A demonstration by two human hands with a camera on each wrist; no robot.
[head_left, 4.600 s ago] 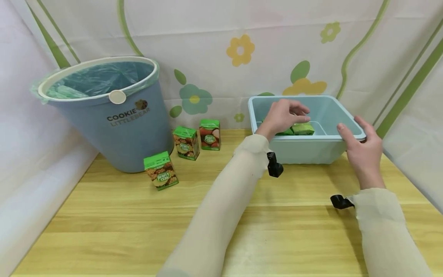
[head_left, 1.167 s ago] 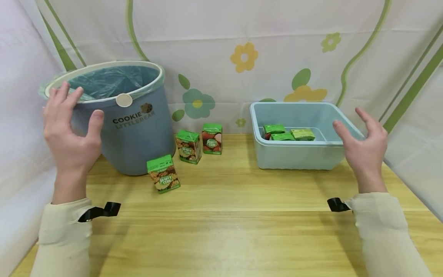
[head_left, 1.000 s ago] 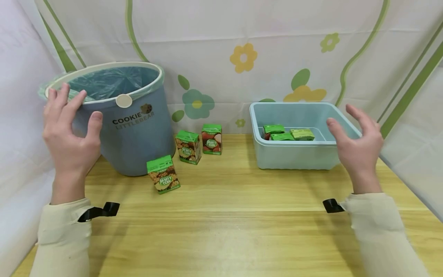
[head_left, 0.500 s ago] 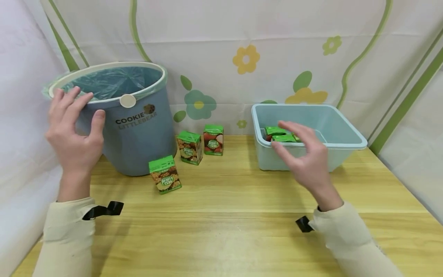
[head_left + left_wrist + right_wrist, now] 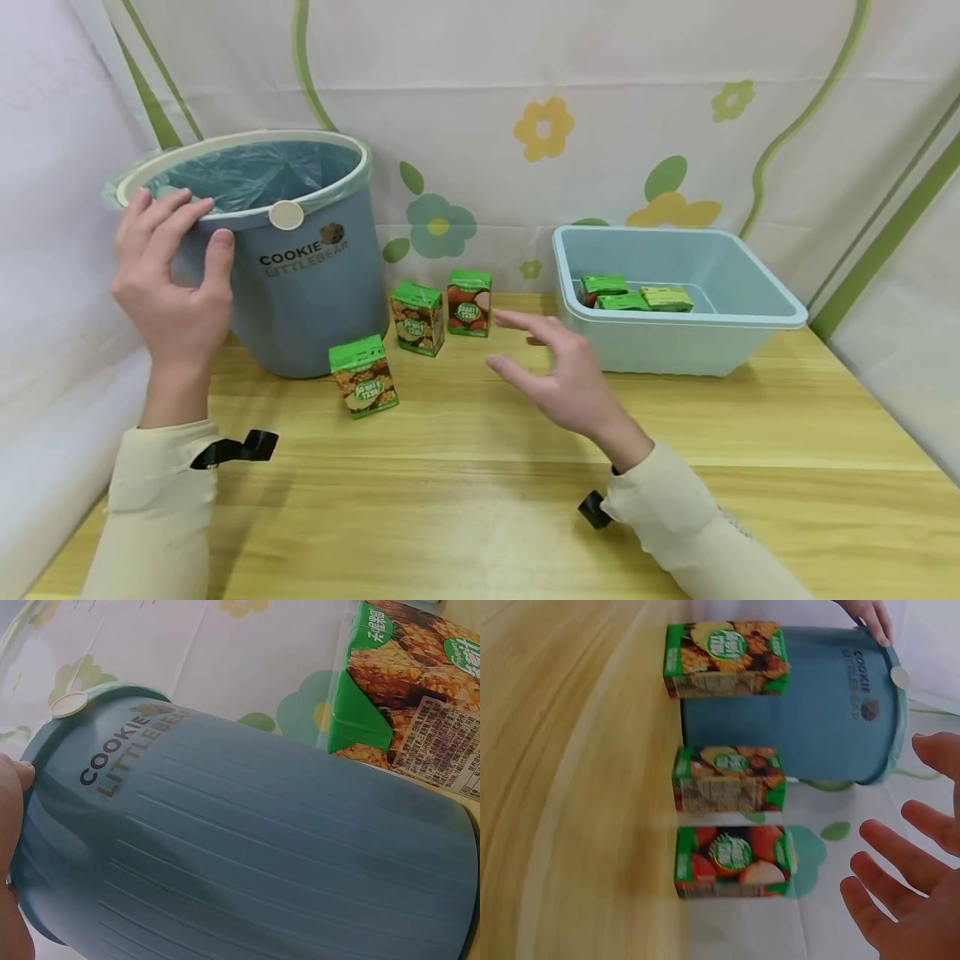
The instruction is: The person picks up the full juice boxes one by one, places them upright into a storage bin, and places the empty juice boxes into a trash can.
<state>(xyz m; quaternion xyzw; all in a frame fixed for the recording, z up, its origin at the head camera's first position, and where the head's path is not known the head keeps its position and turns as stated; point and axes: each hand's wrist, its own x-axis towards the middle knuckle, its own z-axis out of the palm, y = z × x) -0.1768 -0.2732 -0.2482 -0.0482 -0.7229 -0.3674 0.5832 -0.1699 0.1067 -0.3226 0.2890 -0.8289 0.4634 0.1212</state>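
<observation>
My left hand (image 5: 176,292) is at the near rim of a blue bin (image 5: 307,292), fingertips over its white edge and the thumb apart. My right hand (image 5: 566,379) hovers over the table with fingers spread and nothing in them. Its fingertips point at a red-fronted juice box (image 5: 468,304) with apple pictures, which stands close to them. Left of that stands a juice box with pineapple pictures (image 5: 417,319). Another pineapple juice box (image 5: 364,377) is nearer to me, in front of the bin. In the right wrist view all three boxes stand apart, and the right fingers (image 5: 892,855) are spread.
A light blue tub (image 5: 675,346) stands at the right with several green-topped juice boxes (image 5: 622,302) inside. A clear bag (image 5: 247,171) lines the bin. Behind everything hangs a flower-printed cloth (image 5: 480,150). The wooden table (image 5: 420,500) spreads in front.
The left hand has left the tub for the bin's rim. The right hand has let go of the tub's right edge and moved left across its front to the juice boxes.
</observation>
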